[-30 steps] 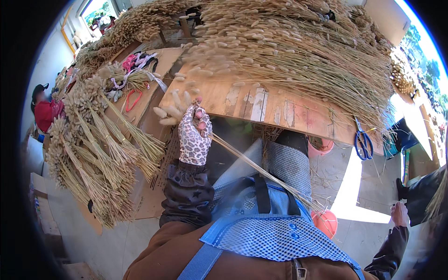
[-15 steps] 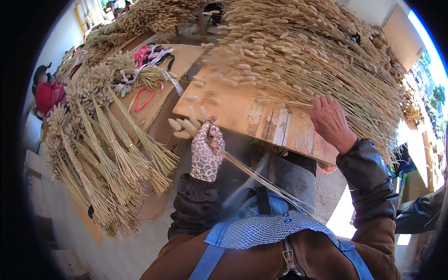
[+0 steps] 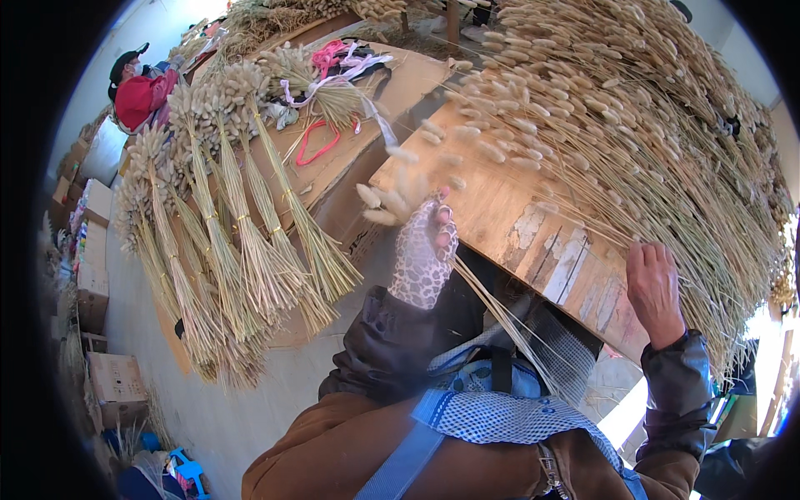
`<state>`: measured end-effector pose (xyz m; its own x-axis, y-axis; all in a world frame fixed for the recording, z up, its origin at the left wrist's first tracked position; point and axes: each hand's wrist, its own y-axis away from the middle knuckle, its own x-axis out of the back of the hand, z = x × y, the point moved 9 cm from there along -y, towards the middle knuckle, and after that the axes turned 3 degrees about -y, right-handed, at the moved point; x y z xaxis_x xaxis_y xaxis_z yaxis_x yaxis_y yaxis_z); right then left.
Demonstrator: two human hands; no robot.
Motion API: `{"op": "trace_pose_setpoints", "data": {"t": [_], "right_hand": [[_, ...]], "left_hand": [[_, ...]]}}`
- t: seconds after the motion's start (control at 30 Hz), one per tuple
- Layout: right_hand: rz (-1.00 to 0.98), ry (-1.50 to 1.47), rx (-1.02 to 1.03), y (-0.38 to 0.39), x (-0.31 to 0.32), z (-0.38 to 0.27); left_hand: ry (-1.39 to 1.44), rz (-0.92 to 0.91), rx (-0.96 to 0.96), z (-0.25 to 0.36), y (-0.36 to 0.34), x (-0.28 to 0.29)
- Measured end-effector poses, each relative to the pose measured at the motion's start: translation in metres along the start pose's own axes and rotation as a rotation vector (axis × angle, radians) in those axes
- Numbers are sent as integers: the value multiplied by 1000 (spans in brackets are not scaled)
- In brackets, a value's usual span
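Stems (image 3: 500, 312) of dried grass, pale and fluffy-headed, sit in a small bunch in the left hand (image 3: 423, 254), which wears a spotted fingerless glove and is clenched round them just off the edge of a worn wooden board (image 3: 542, 242). The right hand (image 3: 654, 292) is bare and lies flat, fingers spread, on a large loose pile (image 3: 633, 117) on that board, gripping nothing. Tied bundles (image 3: 225, 250) lie to the left. To gather well, keep the heads level and the grip firm but gentle.
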<state>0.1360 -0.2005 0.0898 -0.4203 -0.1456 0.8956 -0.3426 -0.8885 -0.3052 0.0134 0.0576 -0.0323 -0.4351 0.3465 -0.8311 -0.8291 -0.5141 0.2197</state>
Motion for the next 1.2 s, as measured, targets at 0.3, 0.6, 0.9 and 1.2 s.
{"op": "trace_pose_setpoints", "data": {"t": [0.3, 0.6, 0.9, 1.2], "right_hand": [[-33, 16, 100, 11, -8, -29], [-97, 53, 120, 13, -3, -34], [-64, 83, 130, 25, 2, -18], [98, 69, 78, 42, 31, 27]], "left_hand": [[-46, -101, -48, 15, 24, -33], [-36, -124, -36, 25, 40, -46], [-53, -9, -109, 36, 40, -41], [-320, -13, -305, 63, 55, -55]]}}
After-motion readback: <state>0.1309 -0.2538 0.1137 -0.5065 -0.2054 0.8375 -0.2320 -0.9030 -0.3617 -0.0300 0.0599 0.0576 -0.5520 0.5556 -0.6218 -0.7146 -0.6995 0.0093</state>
